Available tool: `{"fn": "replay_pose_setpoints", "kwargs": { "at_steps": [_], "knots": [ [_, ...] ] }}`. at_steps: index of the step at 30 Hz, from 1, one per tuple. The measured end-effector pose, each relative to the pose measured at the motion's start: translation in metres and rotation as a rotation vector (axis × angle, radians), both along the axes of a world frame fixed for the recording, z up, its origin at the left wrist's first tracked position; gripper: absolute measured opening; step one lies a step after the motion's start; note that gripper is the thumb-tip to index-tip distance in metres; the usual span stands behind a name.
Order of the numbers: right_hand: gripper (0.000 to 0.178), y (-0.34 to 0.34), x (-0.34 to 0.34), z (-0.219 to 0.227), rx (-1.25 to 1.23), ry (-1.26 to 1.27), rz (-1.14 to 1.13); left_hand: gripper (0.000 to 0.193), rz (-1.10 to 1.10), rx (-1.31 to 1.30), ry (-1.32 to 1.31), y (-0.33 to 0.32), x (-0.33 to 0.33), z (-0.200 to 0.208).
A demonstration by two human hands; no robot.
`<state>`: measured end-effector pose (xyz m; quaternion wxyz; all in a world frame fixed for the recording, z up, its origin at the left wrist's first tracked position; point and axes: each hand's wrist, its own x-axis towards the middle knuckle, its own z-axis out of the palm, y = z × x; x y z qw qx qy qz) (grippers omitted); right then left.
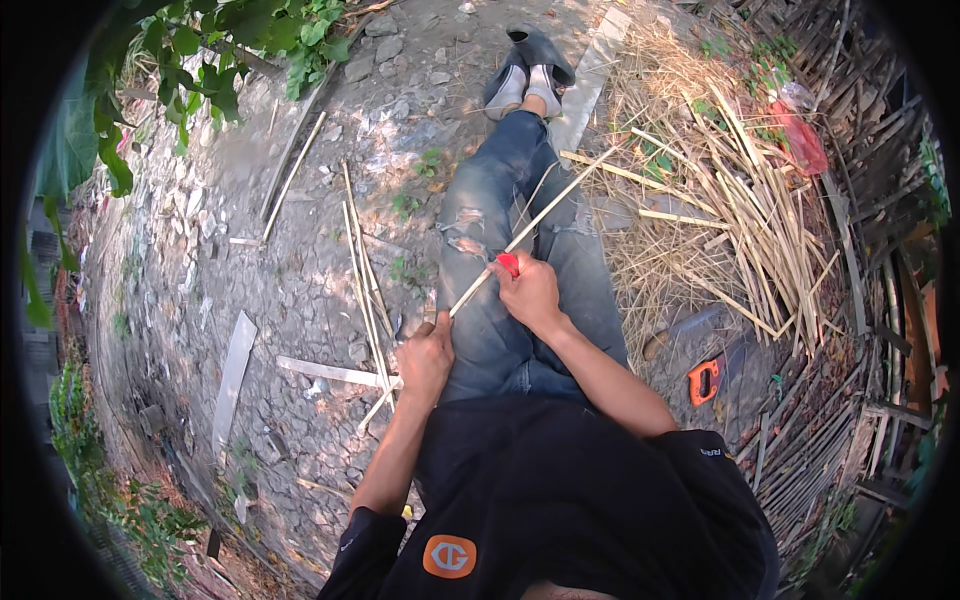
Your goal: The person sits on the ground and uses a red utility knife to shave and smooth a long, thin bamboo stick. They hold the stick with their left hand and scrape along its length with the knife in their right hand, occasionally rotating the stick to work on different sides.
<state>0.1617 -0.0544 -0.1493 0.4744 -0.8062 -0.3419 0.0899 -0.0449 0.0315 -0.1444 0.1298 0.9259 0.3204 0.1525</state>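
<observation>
Pale stick (550,212), likely split bamboo, lies slantwise over the jeans (490,340). Left hand (425,357) clamped round its lower part, at the jeans' left edge; right hand (532,298) clenched on a small red tool (509,264) against the stick, above the jeans. Any blade hidden. Handling, my judgement: firm left grip, stick braced, strokes angled away from thighs and left fingers. Right of jeans: straw (640,250), stick pile (745,215), then a knife (690,325) and orange-handled saw (694,380) nearer the torso; stick's far tip reaches toward the pile, so snag risk. Left of jeans: loose sticks (363,280), grey slat (235,370) farther out; swing room looks better this side.
</observation>
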Motion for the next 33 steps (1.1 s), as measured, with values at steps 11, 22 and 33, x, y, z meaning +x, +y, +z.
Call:
{"fn": "replay_pose_setpoints", "kwargs": {
  "at_steps": [11,22,33],
  "knots": [
    [0.038,-0.009,-0.001,0.066,0.02,0.202,-0.068,0.02,0.087,-0.102,-0.011,-0.001,-0.005,0.001],
    [0.062,-0.004,0.021,0.002,-0.294,0.216,-0.028,0.018,0.064,-0.021,-0.083,-0.001,-0.001,-0.002],
    [0.063,-0.006,0.014,0.017,-0.436,0.34,0.076,0.015,0.03,0.116,-0.103,-0.002,-0.001,-0.004]
  ]
}}
